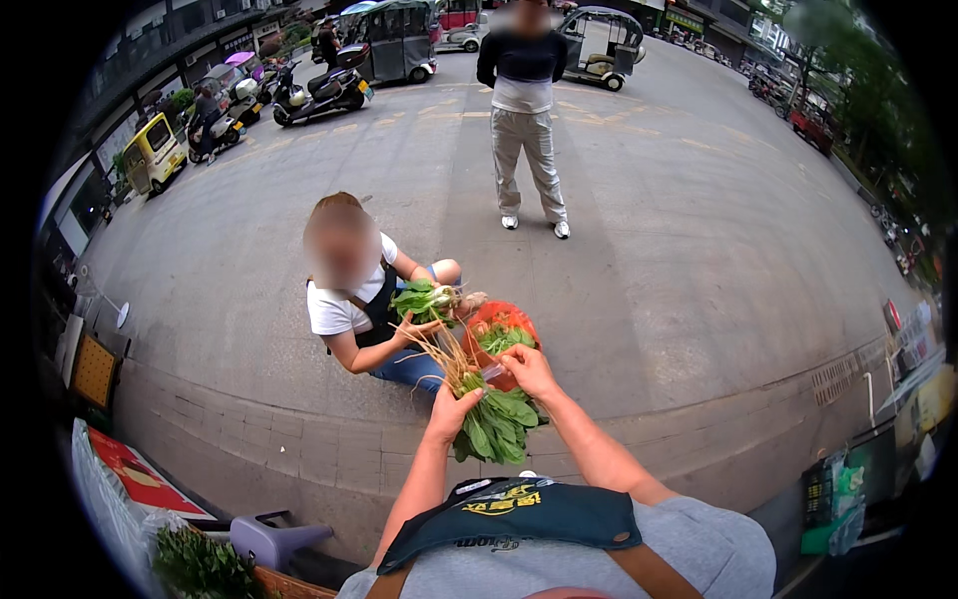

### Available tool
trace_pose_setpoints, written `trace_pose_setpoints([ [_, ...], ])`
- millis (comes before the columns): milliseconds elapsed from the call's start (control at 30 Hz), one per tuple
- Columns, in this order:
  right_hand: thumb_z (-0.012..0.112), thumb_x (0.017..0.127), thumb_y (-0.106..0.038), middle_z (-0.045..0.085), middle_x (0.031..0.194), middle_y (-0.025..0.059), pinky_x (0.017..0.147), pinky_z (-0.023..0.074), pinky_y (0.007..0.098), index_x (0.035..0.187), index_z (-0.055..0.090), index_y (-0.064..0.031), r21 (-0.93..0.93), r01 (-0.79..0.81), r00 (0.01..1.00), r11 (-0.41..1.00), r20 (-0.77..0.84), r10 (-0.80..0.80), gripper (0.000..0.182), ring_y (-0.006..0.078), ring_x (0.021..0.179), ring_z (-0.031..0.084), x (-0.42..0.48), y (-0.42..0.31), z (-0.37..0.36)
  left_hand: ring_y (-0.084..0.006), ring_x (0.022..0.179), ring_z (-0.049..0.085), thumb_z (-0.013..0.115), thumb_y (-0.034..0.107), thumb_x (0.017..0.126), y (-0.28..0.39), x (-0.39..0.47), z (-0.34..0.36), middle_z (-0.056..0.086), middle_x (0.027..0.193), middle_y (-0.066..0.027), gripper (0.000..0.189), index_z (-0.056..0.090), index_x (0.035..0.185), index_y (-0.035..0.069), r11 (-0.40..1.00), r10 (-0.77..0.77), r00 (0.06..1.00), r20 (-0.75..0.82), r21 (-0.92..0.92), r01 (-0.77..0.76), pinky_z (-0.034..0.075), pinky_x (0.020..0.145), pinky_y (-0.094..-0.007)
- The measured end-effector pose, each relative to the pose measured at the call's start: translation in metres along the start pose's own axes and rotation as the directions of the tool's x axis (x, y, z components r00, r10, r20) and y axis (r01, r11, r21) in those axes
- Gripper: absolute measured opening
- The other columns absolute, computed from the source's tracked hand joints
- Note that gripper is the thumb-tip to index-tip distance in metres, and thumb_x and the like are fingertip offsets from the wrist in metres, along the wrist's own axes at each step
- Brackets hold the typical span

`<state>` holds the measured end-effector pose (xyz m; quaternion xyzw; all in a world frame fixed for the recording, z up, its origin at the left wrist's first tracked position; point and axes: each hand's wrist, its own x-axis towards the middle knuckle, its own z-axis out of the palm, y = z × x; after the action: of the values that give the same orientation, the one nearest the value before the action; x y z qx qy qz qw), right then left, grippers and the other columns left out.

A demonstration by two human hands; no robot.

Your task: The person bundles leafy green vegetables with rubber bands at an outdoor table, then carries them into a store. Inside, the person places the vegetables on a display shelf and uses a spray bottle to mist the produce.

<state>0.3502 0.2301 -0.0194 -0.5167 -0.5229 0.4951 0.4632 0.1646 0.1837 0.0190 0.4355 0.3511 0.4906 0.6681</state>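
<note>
My left hand (451, 413) grips a bunch of leafy greens (498, 427) near the base of its stems. The broad leaves hang towards me, and long pale roots (441, 348) fan out away from me. Between thumb and fingers, my right hand (528, 371) pinches a translucent strip (492, 371) that reaches the stems; I cannot tell whether it goes round them. Just beyond my hands is a red plastic bag (528, 318) with more greens (505, 338) inside. A person squatting at the left holds another bunch of greens (420, 299) in both hands.
A person in grey trousers (524, 150) stands farther off on the pavement. Scooters (322, 93) and covered three-wheelers (393, 45) are parked behind. At lower left are a purple plastic stool (273, 539) and dark leafy greens (198, 565). A low kerb (359, 434) crosses before me.
</note>
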Motion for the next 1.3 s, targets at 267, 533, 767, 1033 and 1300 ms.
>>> trace_pose_setpoints([
  [267, 0.058, 0.083, -0.007, 0.063, 0.090, 0.0127, 0.075, 0.0458, 0.0362, 0.087, 0.060, 0.0003, -0.529, 0.351, 0.923, 0.772, 0.059, -0.379, 0.009, 0.0275, 0.084, 0.060, -0.044, -0.041, 0.047, -0.0123, 0.107, 0.047, 0.062, 0.012, 0.085, -0.058, 0.012, -0.010, 0.049, 0.118, -0.0063, 0.055, 0.031, 0.130, 0.002, 0.937, 0.228, 0.913, -0.339, 0.332, -0.110, 0.039, 0.092, -0.0278],
  [533, 0.062, 0.081, -0.012, 0.055, 0.113, 0.0217, 0.090, 0.0405, 0.0394, 0.115, 0.050, 0.0032, -0.409, 0.568, 0.772, 0.714, 0.565, -0.290, 0.039, 0.0342, 0.102, 0.054, -0.071, 0.011, 0.103, -0.0204, 0.113, 0.041, 0.050, 0.034, 0.090, -0.041, -0.061, -0.028, 0.043, 0.121, -0.0145, 0.064, 0.024, 0.132, -0.006, 0.999, 0.013, 0.835, -0.550, -0.021, -0.029, 0.032, 0.098, -0.0319],
  [767, 0.065, 0.084, -0.014, 0.052, 0.094, 0.0040, 0.076, 0.0420, 0.0292, 0.100, 0.047, -0.0009, -0.020, 0.052, 0.707, 0.998, 0.707, -0.022, 0.028, 0.0137, 0.084, 0.050, -0.062, 0.051, 0.135, -0.0390, 0.133, 0.023, 0.063, 0.044, 0.079, -0.067, -0.187, -0.022, 0.024, 0.140, -0.0280, 0.081, 0.028, 0.134, -0.004, 0.916, 0.159, 0.637, -0.754, 0.354, 0.190, 0.023, 0.108, -0.0411],
  [1033, 0.070, 0.079, -0.015, 0.060, 0.091, 0.0135, 0.077, 0.0448, 0.0345, 0.102, 0.050, -0.0004, -0.304, 0.455, 0.737, 0.837, 0.657, -0.162, 0.034, 0.0234, 0.083, 0.057, -0.031, 0.080, 0.065, -0.0404, 0.119, 0.038, 0.078, 0.033, 0.066, -0.156, -0.457, 0.008, 0.037, 0.129, -0.0254, 0.078, 0.040, 0.129, 0.008, 0.247, 0.476, -0.328, -0.816, -0.234, 0.940, 0.034, 0.098, -0.0469],
  [1300, 0.070, 0.073, -0.031, 0.062, 0.088, 0.0215, 0.072, 0.0463, 0.0452, 0.103, 0.047, -0.0045, -0.821, 0.221, 0.954, 0.526, 0.295, 0.060, 0.046, 0.0394, 0.083, 0.060, -0.048, 0.152, -0.105, -0.0341, 0.099, 0.054, 0.068, 0.012, 0.075, -0.148, -0.454, -0.046, 0.052, 0.109, -0.0159, 0.038, 0.056, 0.111, 0.008, 0.464, 0.487, -0.067, -0.871, 0.193, 0.864, 0.045, 0.085, -0.0405],
])
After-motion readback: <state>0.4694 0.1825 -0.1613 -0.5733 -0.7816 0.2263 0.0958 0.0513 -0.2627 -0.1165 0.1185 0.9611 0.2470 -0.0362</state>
